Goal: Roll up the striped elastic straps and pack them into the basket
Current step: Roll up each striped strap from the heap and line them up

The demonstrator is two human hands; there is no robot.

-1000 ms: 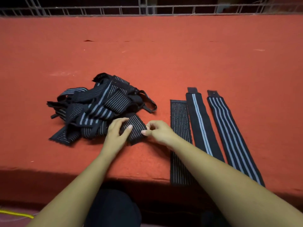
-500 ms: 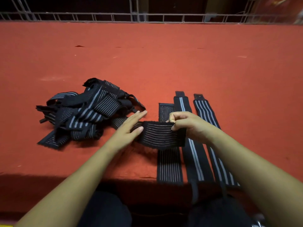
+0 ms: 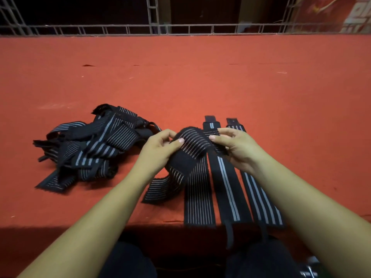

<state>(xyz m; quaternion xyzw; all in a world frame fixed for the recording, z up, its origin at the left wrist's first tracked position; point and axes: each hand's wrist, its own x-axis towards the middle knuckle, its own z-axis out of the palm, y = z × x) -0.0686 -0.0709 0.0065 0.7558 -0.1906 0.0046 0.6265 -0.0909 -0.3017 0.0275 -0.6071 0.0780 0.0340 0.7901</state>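
Observation:
I hold one black strap with thin white stripes [image 3: 192, 145] in both hands, raised a little above the red surface. My left hand [image 3: 158, 151] pinches its left part and my right hand [image 3: 236, 149] pinches its right end. Its loose tail [image 3: 160, 189] curls down onto the table in front of my left wrist. A tangled pile of striped straps [image 3: 86, 149] lies to the left. Three straps lie flat side by side under my hands: a thin-striped one [image 3: 198, 201], a two-stripe one [image 3: 226, 187] and a multi-stripe one [image 3: 261, 201]. No basket is in view.
The red felt table [image 3: 200, 81] stretches far back to a metal railing [image 3: 180, 29]. The flat straps overhang the near table edge [image 3: 60, 223]. My knees in dark clothing [image 3: 128, 259] are below the edge.
I pulled a strap out of the pile and lifted it. My right hand carried its end to the right over the flat straps, and my left hand now grips it too.

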